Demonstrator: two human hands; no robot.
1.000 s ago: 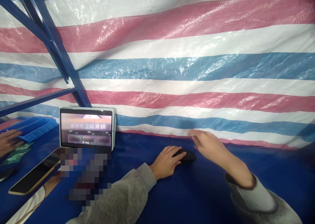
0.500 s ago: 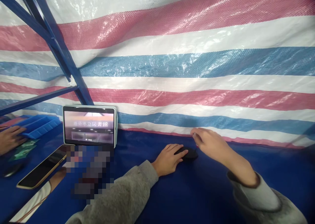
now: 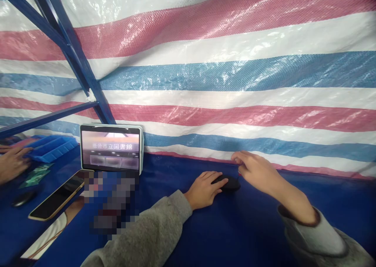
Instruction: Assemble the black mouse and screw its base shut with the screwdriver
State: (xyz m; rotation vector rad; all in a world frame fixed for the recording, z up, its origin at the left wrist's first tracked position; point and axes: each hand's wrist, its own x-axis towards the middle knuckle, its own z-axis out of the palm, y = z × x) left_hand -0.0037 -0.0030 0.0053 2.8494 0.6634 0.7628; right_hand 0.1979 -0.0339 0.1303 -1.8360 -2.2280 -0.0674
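Observation:
A black computer mouse lies on the blue tabletop before me. My left hand rests on its left end, thumb and fingers closed round it; the palm hides part of the mouse. Just above the mouse's right end, my right hand is raised with bent wrist and curled fingers, thumb and forefinger close together. Whatever is between those fingertips, if anything, is too small to make out. A tiny red spot shows below them, by the mouse.
A tablet showing a video stands against the striped tarp. To the left are a smartphone, a green packet, a dark rounded object and a blue bin. A co-worker's hand is near the bin. A blue metal frame rises behind.
The view has shifted slightly, so everything sits a little farther right. My right hand's fingers have curled slightly differently; my left hand stays on the mouse.

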